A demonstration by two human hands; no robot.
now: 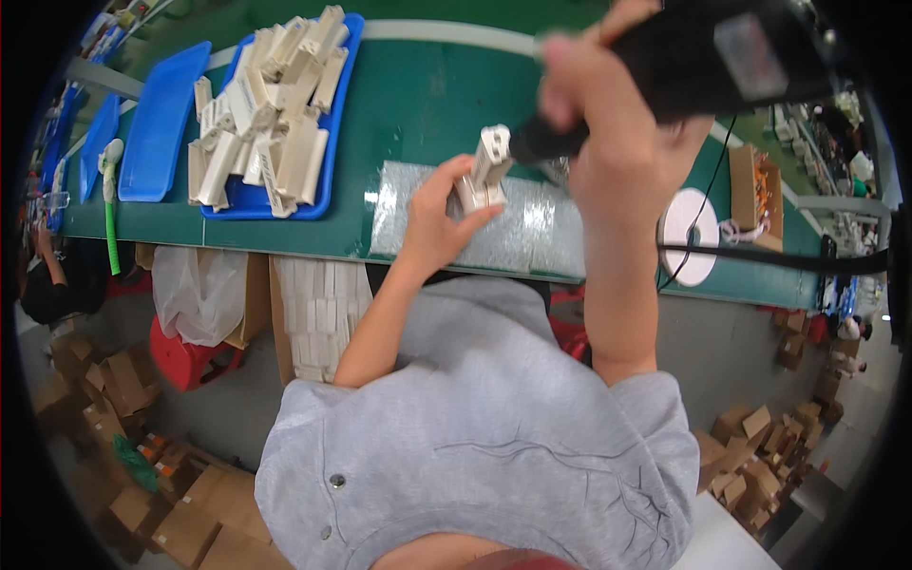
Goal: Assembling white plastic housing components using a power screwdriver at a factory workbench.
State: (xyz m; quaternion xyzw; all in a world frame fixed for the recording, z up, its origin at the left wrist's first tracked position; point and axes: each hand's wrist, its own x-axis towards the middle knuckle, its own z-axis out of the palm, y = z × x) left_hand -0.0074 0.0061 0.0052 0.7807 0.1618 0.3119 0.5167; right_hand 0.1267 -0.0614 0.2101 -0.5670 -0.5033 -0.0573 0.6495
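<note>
My left hand [439, 218] grips a white plastic housing [493, 157], holding it upright over a clear, shiny plastic sheet [546, 233] on the green table [418, 104]. Small holes show in the housing's top end. My right hand [617, 142] is wrapped around a black electric screwdriver [665, 71], somewhat blurred. Its tapered nose comes close to the top of the housing; whether the tip touches cannot be made out. Off to the left, a blue tray [350, 62] bears a heap of similar white housings [256, 104].
Right of my right forearm lie a white roll [691, 237], a black cable [779, 256] and an open cardboard box [757, 195] of small parts. Blue trays [166, 123] and a green-handled tool [110, 214] sit far left. Below the table edge stands a carton of white pieces [323, 309].
</note>
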